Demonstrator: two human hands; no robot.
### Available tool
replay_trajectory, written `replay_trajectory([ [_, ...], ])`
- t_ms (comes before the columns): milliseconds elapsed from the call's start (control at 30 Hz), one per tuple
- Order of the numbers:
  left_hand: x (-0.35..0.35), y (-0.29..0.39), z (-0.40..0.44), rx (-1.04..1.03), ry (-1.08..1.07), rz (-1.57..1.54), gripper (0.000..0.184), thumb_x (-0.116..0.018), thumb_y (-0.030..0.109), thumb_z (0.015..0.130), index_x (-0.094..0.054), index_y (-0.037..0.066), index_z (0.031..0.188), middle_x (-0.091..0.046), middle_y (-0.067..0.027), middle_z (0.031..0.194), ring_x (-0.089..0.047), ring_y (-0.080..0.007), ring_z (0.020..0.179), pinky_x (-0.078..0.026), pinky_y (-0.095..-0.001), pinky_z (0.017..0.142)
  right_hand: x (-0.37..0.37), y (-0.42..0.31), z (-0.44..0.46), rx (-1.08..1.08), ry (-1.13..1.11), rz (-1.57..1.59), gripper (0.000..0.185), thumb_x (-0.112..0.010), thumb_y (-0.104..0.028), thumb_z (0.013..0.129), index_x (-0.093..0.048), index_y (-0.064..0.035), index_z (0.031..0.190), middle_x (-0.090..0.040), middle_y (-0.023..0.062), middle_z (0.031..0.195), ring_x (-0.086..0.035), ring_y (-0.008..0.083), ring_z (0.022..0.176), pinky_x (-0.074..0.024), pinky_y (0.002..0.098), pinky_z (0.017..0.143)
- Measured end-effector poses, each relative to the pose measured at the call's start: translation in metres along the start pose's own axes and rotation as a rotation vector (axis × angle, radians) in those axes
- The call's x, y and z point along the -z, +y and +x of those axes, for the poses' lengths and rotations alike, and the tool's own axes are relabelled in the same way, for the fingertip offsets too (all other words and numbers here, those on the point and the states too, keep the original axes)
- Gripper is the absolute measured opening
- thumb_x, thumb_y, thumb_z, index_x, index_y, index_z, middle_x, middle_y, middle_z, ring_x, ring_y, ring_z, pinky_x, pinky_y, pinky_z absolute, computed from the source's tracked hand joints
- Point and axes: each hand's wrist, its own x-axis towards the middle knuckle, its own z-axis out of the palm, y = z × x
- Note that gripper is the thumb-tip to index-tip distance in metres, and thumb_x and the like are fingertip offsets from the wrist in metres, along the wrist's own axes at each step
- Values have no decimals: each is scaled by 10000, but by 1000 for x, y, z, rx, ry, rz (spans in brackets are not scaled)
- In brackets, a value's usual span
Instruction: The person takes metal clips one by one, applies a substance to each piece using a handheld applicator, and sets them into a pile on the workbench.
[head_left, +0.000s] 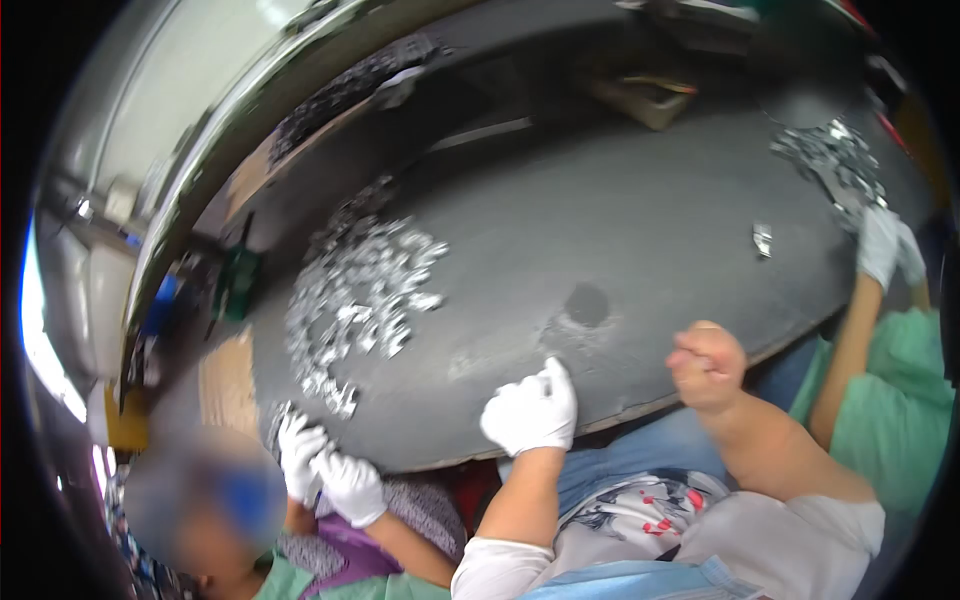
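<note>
My left hand (530, 410), in a white glove, is over the near edge of the dark grey table (520, 240). Its fingers are curled in, with one digit sticking up; whatever may be inside is hidden. To the right, my right hand (708, 366) is bare and closed in a fist above the table edge, and I cannot make out whether it holds something small. Just beyond my left hand, a dark round spot (587, 303) marks the tabletop. A heap of shiny metal pieces (375, 285) lies left of my hands, touched by neither.
At the left, a co-worker's gloved hands (335, 472) are by the heap's near end. Another co-worker's gloved hands (882, 245) touch a second metal pile (830, 160) at the right. One loose metal piece (762, 240) lies nearby. A brown box-like object (652, 100) stands at the back.
</note>
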Motion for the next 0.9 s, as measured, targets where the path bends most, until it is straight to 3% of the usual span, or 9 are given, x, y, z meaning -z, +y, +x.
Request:
replay_trajectory([
  [67, 5, 3, 2, 17, -137, 41, 406, -473, 407, 797, -636, 109, 575, -584, -150, 583, -579, -305, 559, -464, -416, 566, -4, -6, 5, 13, 28, -17, 206, -698, -66, 659, -571, -67, 821, -449, 11, 505, -448, 173, 453, -343, 310, 425],
  [133, 3, 7, -2, 8, -44, 114, 404, -465, 404, 799, -660, 126, 581, -577, -131, 533, -575, -294, 528, -455, -396, 522, -1, -12, 9, -26, -37, -80, 160, -690, -82, 650, -588, -72, 773, -470, 38, 520, -471, 212, 466, -363, 326, 441],
  [200, -2, 8, -4, 44, -61, 87, 384, -478, 428, 785, -675, 127, 653, -591, -133, 595, -581, -290, 565, -459, -394, 563, 0, -11, 11, 33, -41, -85, 177, -687, -62, 680, -583, -43, 822, -456, 16, 535, -433, 167, 440, -344, 288, 418],
  [433, 2, 9, -6, 96, -138, 86, 413, -462, 462, 792, -687, 117, 748, -615, -145, 690, -598, -285, 663, -464, -388, 637, -4, -18, 12, -99, 22, -49, 172, -701, -197, 678, -595, -77, 740, -500, 34, 548, -505, 217, 506, -403, 321, 486],
  [533, 4, 12, -5, 89, -164, 103, 426, -453, 468, 796, -684, 113, 747, -614, -151, 697, -593, -300, 661, -461, -397, 636, -3, -23, 17, -169, -123, -117, 168, -667, -216, 703, -594, -83, 775, -537, 56, 598, -535, 237, 569, -423, 334, 533],
  [633, -7, 5, -9, -6, 11, 115, 384, -492, 440, 782, -673, 123, 663, -579, -119, 596, -568, -275, 561, -442, -388, 516, 4, -25, 42, -690, -225, 32, 194, -622, -260, 726, -597, -97, 828, -587, 84, 684, -568, 262, 659, -446, 354, 593],
  [767, -10, 3, -10, -6, 42, 116, 390, -486, 437, 787, -671, 116, 667, -572, -121, 602, -560, -273, 562, -438, -374, 518, 63, 29, 79, -1005, -29, -656, 327, -639, -294, 734, -588, -79, 976, -625, 113, 880, -599, 265, 818, -466, 352, 718],
  [833, -13, 3, -10, -24, 70, 112, 372, -510, 418, 779, -655, 108, 635, -546, -110, 570, -540, -265, 536, -420, -375, 498, 98, 57, 76, -1189, 102, -815, 346, -633, -269, 728, -578, -113, 1032, -612, 120, 972, -580, 263, 914, -451, 350, 781],
  [900, -13, 2, -10, -27, 86, 95, 359, -526, 406, 772, -646, 105, 618, -531, -105, 551, -530, -262, 521, -409, -379, 487, 114, 72, 75, -1293, 26, -857, 344, -626, -254, 729, -573, -125, 1043, -608, 107, 993, -574, 261, 924, -449, 348, 787],
])
